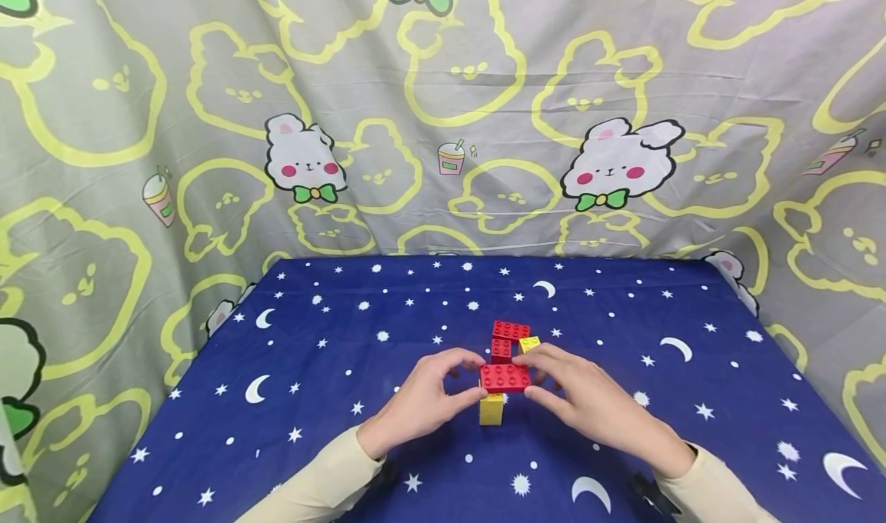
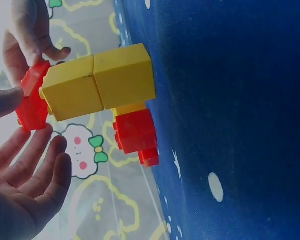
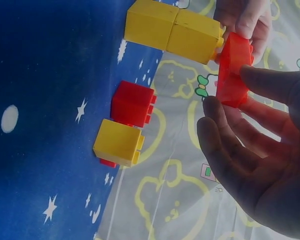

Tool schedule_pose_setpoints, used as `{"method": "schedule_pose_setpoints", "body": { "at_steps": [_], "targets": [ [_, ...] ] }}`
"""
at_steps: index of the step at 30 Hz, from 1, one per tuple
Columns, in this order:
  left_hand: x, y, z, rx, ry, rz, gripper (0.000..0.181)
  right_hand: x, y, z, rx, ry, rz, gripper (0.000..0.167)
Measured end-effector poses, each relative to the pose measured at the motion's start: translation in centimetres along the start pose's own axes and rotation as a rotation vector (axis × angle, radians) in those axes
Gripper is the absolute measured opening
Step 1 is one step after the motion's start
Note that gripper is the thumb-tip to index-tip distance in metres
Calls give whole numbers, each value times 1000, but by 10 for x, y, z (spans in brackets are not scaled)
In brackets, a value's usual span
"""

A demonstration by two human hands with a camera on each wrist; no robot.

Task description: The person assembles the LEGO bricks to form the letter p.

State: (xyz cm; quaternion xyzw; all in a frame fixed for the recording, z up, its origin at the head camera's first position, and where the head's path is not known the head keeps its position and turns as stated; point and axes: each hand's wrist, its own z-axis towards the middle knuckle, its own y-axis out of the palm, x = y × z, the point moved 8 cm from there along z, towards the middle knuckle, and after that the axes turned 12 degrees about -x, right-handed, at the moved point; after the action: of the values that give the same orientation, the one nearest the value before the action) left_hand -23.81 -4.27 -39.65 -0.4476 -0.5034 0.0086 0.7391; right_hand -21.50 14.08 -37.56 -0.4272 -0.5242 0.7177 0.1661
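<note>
A long red toy building brick (image 1: 505, 378) is pinched at its left end by my left hand (image 1: 432, 396) and at its right end by my right hand (image 1: 588, 396). It sits right over a stack of two yellow bricks (image 2: 97, 82) standing on the cloth. In the right wrist view the red brick (image 3: 234, 70) lies across the stack's studded top and overhangs toward my right hand. Some yellow studs show beneath it; I cannot tell whether it is pressed on. Thumb and fingers of both hands are bent around its ends.
Behind the stack stand a small red brick (image 1: 501, 349), another long red brick (image 1: 511, 330) and a yellow brick (image 1: 529, 344) close together. A dark blue cloth (image 1: 346, 446) with white stars and moons covers the table. A patterned curtain (image 1: 388, 169) hangs behind.
</note>
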Motion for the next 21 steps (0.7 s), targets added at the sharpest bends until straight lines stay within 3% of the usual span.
{"method": "schedule_pose_setpoints", "body": {
  "at_steps": [15,21],
  "targets": [
    [-5,4,1,-56,-32,-12,32,2,4,1,-30,6,18,37],
    [-3,4,1,-73,-14,-48,30,1,5,0,-31,-4,14,36]
  ]
}}
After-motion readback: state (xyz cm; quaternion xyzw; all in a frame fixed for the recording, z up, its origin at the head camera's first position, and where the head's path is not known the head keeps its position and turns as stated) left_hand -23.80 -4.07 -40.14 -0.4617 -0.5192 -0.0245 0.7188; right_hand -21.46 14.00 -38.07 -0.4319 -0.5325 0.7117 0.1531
